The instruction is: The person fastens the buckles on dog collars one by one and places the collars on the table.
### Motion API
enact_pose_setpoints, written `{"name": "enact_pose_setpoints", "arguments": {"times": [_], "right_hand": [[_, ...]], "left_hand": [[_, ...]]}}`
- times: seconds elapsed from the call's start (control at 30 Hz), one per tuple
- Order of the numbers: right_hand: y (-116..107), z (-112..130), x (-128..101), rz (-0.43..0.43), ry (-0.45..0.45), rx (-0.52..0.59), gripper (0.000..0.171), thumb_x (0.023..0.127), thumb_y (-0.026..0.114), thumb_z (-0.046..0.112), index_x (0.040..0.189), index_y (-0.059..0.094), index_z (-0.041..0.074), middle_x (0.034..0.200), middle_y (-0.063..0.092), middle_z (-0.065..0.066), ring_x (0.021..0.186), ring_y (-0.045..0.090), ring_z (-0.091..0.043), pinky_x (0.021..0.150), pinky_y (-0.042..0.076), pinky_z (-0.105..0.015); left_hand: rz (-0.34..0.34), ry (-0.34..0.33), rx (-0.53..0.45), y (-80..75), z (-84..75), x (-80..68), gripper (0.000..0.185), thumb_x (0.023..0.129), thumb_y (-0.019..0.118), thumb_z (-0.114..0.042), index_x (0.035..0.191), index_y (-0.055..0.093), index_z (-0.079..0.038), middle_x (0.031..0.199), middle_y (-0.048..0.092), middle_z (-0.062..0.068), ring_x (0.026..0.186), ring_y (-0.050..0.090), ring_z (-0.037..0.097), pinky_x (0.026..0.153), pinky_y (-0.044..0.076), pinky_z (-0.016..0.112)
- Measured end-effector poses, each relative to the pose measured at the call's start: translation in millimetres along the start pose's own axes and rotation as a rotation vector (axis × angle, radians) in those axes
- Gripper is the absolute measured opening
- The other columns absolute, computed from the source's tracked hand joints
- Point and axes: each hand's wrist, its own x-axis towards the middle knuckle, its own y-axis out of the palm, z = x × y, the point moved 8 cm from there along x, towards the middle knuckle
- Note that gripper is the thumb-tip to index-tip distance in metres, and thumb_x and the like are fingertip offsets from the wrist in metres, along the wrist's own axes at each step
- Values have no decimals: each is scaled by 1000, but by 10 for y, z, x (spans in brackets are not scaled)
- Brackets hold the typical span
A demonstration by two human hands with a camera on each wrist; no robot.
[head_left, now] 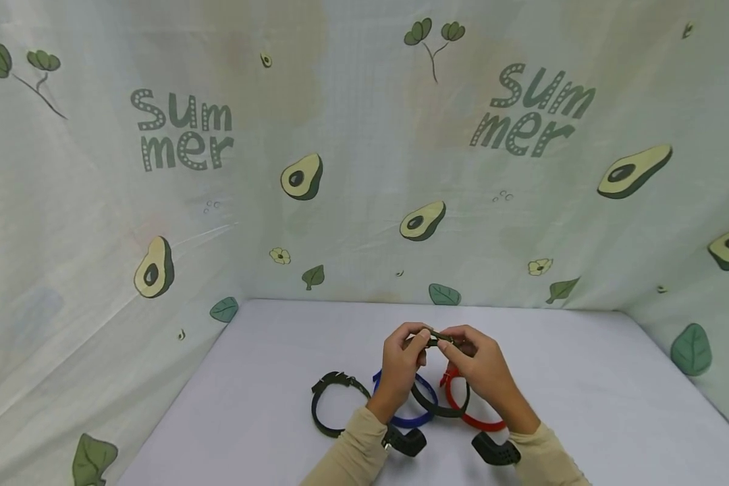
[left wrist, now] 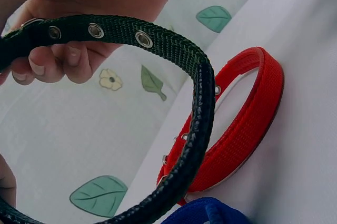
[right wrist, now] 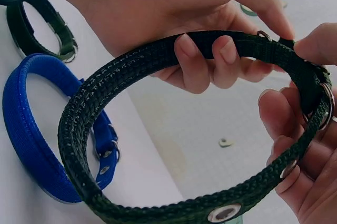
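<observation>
A dark green woven pet collar [right wrist: 210, 211] with metal eyelets and a ring hangs as a loop between both hands, raised over the table. My left hand [head_left: 403, 356] pinches its upper part, fingers curled at the band. From the other side my right hand [head_left: 478, 358] grips the same collar close by, near the metal ring [right wrist: 327, 105]. The fingertips of the two hands nearly meet there. The fastening itself is partly hidden by the fingers. Below and behind lie a blue collar [right wrist: 39, 145] and a red collar [left wrist: 255, 113].
Another dark green collar [head_left: 317, 408] lies on the white table [head_left: 267, 378] to the left. Black wrist devices [head_left: 407, 440] sit on both forearms. A cloth [head_left: 352, 121] printed with avocados and leaves hangs behind and at the sides.
</observation>
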Motion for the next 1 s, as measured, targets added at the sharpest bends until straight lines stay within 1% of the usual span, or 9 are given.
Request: {"name": "enact_pose_setpoints", "arguments": {"times": [0.07, 0.17, 0.27, 0.37, 0.6, 0.73, 0.77, 0.87, 1.0], "right_hand": [[-1, -7, 2, 4, 11, 7, 23, 94, 73, 23, 108, 69, 6, 84, 65, -8, 68, 63, -31, 56, 52, -29], [-1, -18, 4, 8, 15, 13, 23, 94, 73, 23, 108, 69, 5, 82, 64, -7, 67, 63, -31, 55, 51, -29], [0, -29, 8, 5, 15, 24, 23, 94, 73, 22, 108, 69, 5, 80, 64, -7, 65, 63, -32, 54, 51, -29], [6, -43, 10, 3, 22, 32, 23, 94, 73, 23, 108, 69, 4, 79, 64, -7, 64, 62, -33, 54, 50, -29], [24, -71, 4, 7, 29, 55, 24, 95, 72, 22, 110, 68, 4, 78, 63, -7, 64, 61, -34, 53, 49, -29], [32, -73, 0, 13, 20, 83, 24, 95, 71, 20, 112, 68, 3, 77, 63, -6, 62, 60, -28, 53, 49, -29], [35, -79, 1, 15, 23, 82, 23, 95, 71, 18, 112, 68, 2, 77, 63, -6, 60, 60, -25, 52, 48, -29], [34, -84, 3, 24, 22, 97, 23, 95, 71, 17, 112, 68, 1, 75, 63, -7, 59, 59, -23, 52, 48, -30], [27, -78, 10, 31, 18, 106, 24, 95, 71, 19, 111, 68, 2, 75, 63, -10, 59, 60, -29, 52, 49, -32]], "left_hand": [[-14, -7, -3, -16, 5, 6, 20, 102, 58, -15, 111, 68, 0, 79, 55, 7, 56, 47, 12, 50, 38, 20], [-21, -6, -5, -25, 0, 5, 23, 103, 57, -17, 112, 66, 2, 82, 55, 5, 57, 49, 12, 50, 38, 20], [-27, -3, -21, -33, -3, 5, 27, 104, 56, -19, 115, 63, 5, 84, 57, 6, 58, 50, 11, 49, 37, 19], [-35, -5, -43, -46, 3, 5, 30, 105, 54, -21, 117, 61, 5, 87, 60, 6, 58, 51, 11, 49, 38, 19], [-50, 4, -84, -67, 14, 14, 31, 106, 51, -25, 119, 59, 3, 91, 64, 10, 57, 53, 11, 50, 41, 22], [-64, -1, -93, -73, 24, 12, 30, 106, 51, -24, 118, 58, 2, 92, 64, 11, 57, 53, 12, 50, 42, 21], [-67, -2, -96, -75, 25, 9, 31, 106, 51, -25, 119, 58, 2, 92, 64, 11, 57, 54, 12, 50, 42, 21], [-81, -2, -114, -77, 31, 2, 33, 106, 51, -24, 121, 56, 5, 93, 64, 14, 57, 55, 13, 49, 43, 21], [-85, 1, -130, -73, 36, 6, 36, 106, 50, -26, 123, 54, 6, 95, 64, 17, 57, 56, 13, 49, 44, 22]]}}
